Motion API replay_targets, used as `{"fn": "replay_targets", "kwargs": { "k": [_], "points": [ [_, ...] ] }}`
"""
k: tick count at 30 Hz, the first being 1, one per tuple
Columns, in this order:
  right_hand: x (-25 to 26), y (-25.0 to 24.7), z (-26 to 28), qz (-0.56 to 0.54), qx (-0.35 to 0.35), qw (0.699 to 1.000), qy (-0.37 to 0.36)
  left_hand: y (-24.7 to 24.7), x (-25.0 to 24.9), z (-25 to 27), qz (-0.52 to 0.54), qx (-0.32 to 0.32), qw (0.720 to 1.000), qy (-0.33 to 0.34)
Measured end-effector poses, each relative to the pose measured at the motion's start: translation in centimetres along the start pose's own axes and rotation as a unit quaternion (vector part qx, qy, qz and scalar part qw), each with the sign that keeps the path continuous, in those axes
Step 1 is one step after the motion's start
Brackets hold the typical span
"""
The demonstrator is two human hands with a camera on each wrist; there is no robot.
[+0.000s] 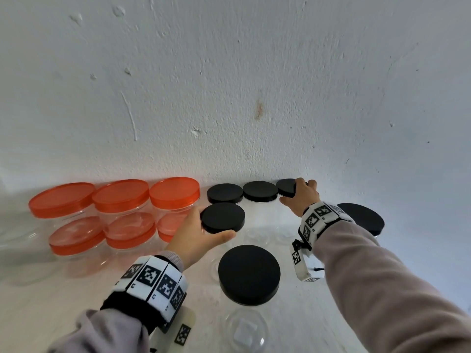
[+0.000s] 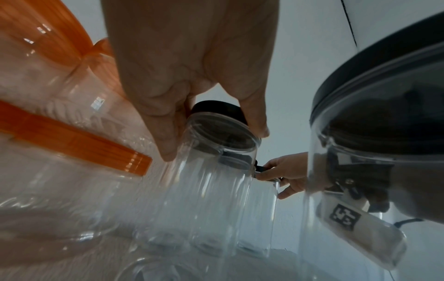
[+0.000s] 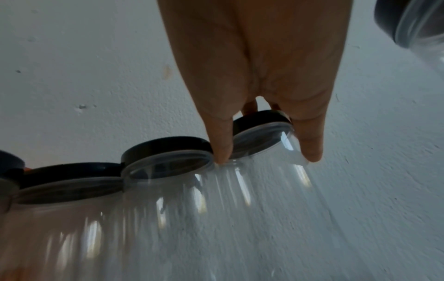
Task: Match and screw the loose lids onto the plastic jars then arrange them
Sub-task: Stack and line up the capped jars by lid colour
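Observation:
Three small clear jars with black lids line the wall: one at the left (image 1: pixel 224 192), one in the middle (image 1: pixel 260 191) and one at the right (image 1: pixel 286 186). My right hand (image 1: pixel 293 191) grips the right one by its lid (image 3: pixel 261 118), thumb and fingers straddling it. My left hand (image 1: pixel 212 224) holds another small black-lidded jar (image 1: pixel 223 217) just in front of that row, with the fingers curled round its lid (image 2: pixel 218 108) and clear neck (image 2: pixel 216 171). A larger black-lidded jar (image 1: pixel 249 271) stands nearer to me, between my arms.
Several orange-lidded jars (image 1: pixel 122 197) are stacked in two layers against the wall at the left. Another large black-lidded jar (image 1: pixel 362 217) stands behind my right wrist. A clear jar with no lid visible (image 1: pixel 246 329) stands at the front edge. The white wall rises close behind everything.

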State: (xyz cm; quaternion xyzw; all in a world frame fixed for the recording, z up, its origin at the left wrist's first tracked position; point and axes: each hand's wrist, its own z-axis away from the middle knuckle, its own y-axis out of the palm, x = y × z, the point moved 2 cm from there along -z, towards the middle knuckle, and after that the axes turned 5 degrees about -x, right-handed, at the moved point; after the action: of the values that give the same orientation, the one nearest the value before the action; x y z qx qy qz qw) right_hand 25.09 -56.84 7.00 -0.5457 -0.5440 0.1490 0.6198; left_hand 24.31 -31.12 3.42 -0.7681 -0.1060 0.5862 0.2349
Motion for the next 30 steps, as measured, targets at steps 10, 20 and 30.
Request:
{"fn": "replay_targets", "kwargs": {
  "k": [10,20,30],
  "points": [
    [1.9,-1.7,2.2,0.024,-0.049,0.996,-0.075,-0.1,0.1,-0.1,-0.006,0.004,1.0,0.004],
    [2.7,-3.6,16.0,-0.046,0.261,0.918,-0.294,0.0,-0.4,0.2,-0.001,-0.014,1.0,0.028],
    [0.2,-3.0,12.2,-0.118,0.121,0.965,-0.201,1.3,-0.9,0.3,0.002,-0.03,0.999,0.022]
  ]
}}
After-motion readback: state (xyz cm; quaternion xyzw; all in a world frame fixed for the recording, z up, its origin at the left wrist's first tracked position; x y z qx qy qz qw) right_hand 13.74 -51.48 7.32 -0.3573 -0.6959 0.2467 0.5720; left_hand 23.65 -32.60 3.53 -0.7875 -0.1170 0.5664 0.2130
